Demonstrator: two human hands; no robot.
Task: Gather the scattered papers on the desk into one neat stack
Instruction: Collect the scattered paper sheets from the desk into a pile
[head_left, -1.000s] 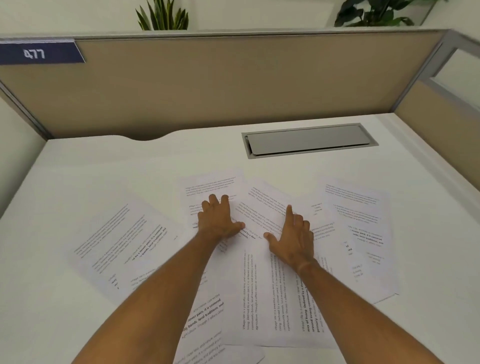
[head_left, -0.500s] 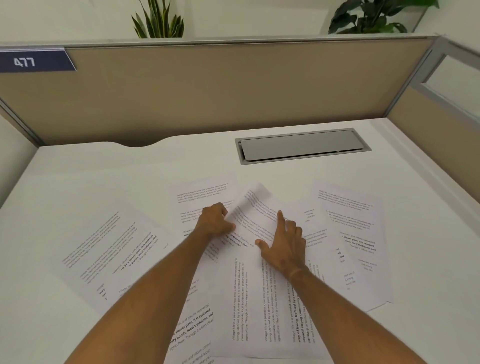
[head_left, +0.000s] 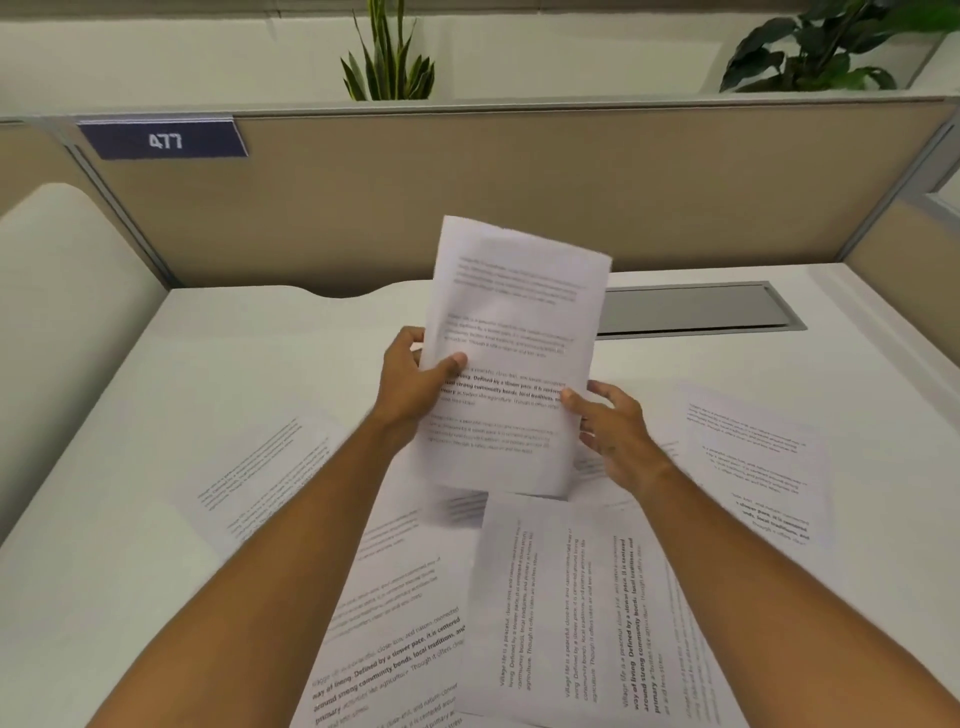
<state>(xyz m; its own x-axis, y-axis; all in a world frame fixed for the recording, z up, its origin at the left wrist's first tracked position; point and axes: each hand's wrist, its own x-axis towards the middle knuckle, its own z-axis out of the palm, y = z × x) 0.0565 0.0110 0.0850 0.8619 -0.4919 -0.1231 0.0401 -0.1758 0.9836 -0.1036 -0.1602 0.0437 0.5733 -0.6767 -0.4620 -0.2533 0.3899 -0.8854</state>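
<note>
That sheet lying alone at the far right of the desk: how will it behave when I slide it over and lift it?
The far-right sheet lies flat on the smooth white desk, so it should slide easily and be hard to pinch up. It is probably light and floppy: the held sheet needs the left hand and right hand, yet its top edge bends.

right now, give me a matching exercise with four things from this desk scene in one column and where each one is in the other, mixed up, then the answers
Things:
1. lifted sheet
2. sheet with sideways text
3. grey cable hatch
4. sign 477

Places:
a. on the partition, upper left
b. set into the desk behind the papers
c. lying flat between the forearms
d. held upright, left hand gripping one edge, right hand at the other

Pairs: 1-d, 2-c, 3-b, 4-a
</note>
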